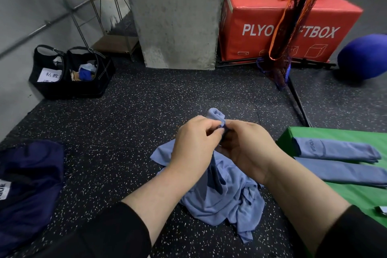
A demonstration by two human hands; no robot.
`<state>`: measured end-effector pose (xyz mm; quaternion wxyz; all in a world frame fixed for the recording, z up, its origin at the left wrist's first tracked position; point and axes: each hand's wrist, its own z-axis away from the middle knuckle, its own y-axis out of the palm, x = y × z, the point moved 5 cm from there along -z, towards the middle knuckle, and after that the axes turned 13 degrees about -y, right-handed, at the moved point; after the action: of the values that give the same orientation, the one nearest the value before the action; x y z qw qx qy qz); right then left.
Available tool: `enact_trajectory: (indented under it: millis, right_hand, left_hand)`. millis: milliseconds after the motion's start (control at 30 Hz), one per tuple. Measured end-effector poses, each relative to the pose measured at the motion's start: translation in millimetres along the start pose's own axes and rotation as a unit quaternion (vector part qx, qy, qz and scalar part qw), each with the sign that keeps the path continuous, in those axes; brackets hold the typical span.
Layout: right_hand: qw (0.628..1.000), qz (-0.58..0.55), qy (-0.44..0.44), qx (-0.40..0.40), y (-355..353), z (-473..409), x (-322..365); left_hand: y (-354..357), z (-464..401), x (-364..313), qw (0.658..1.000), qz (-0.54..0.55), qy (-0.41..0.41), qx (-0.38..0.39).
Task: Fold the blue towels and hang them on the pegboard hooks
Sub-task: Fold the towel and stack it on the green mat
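At the far left, a dark navy fabric bag [27, 190] with a white label was seen lying slack on the black rubber floor [117, 132], which was flecked with white. Behind it, against the grey wall, a black two-compartment basket [71, 73] with strap handles was set, a paper note and a bit of blue cloth showing inside. A rough concrete pillar [176, 14] rose beyond. In the middle, a crumpled light blue towel [222, 199], thin and soft with many creases, was heaped on the floor, one bunched end lifted and rolled over above the knuckles. That raised end was pinched between the curled fingers and thumb of the left hand [194, 142], and it was gripped from the other side by the right hand [247, 148], the fingers curled round the cloth and the two hands touching. Black sleeves covered both forearms. To the right, two folded blue towels [337, 159], long and flat, one marked YOGA, were laid side by side on a smooth green pad [356, 192]. Farther back stood a red padded plyo box [278, 25], a hanging orange-edged mesh strap [293, 19] and a round blue ball [364, 56].
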<state>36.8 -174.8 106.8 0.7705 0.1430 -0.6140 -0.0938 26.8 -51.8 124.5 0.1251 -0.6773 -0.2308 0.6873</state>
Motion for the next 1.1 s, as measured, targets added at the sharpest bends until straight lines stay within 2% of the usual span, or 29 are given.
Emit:
enact_trajectory:
  millis: [100,167,233,300,367,433,500,600,733,833,967,1100]
  right_hand:
    - [1.0,-0.004,0.003,-0.021,-6.2,-4.0,1.2]
    - [0.999,0.022,-0.021,-0.025,-11.9,-6.8,3.9]
    - [0.999,0.033,-0.036,-0.018,-14.3,-6.3,7.1]
    - [0.994,0.088,-0.058,0.019,-13.9,-6.3,11.1]
    - [0.974,0.201,-0.094,0.055,-13.4,-6.4,17.2]
    - [0.935,0.32,-0.132,0.081,-13.0,-5.6,26.0]
    - [0.897,0.397,-0.163,0.109,-10.7,-2.5,34.0]
    - [0.868,0.442,-0.185,0.132,-7.7,2.7,39.6]
    - [0.837,0.498,-0.204,0.103,-15.3,-2.1,39.2]
    - [0.825,0.516,-0.216,0.088,-17.1,-4.4,39.2]
    - [0.812,0.533,-0.229,0.061,-16.5,-5.1,42.9]
    - [0.817,0.529,-0.211,0.089,-15.5,-5.4,38.9]
  left_hand:
    - [5.1,4.5,-8.1,0.995,-0.051,0.046,0.072]
    - [0.6,7.0,-10.7,0.995,-0.039,0.031,0.088]
    - [-18.1,2.1,-11.1,0.999,-0.023,0.032,0.019]
    - [-40.0,-6.8,-13.1,0.994,-0.053,0.084,-0.054]
    - [-45.9,-16.3,-10.8,0.983,-0.143,0.113,-0.006]
    - [-39.0,-20.2,-3.6,0.952,-0.273,0.11,0.08]
    - [-30.4,-18.4,2.5,0.926,-0.343,0.11,0.116]
    - [-26.1,-17.1,4.7,0.927,-0.337,0.102,0.13]
    - [-30.9,-17.3,8.0,0.955,-0.265,0.052,0.118]
    - [-36.2,-17.8,3.7,0.96,-0.266,0.051,0.072]
    - [-39.5,-21.5,2.1,0.952,-0.285,0.06,0.097]
    - [-43.4,-28.7,7.4,0.943,-0.321,0.052,0.075]
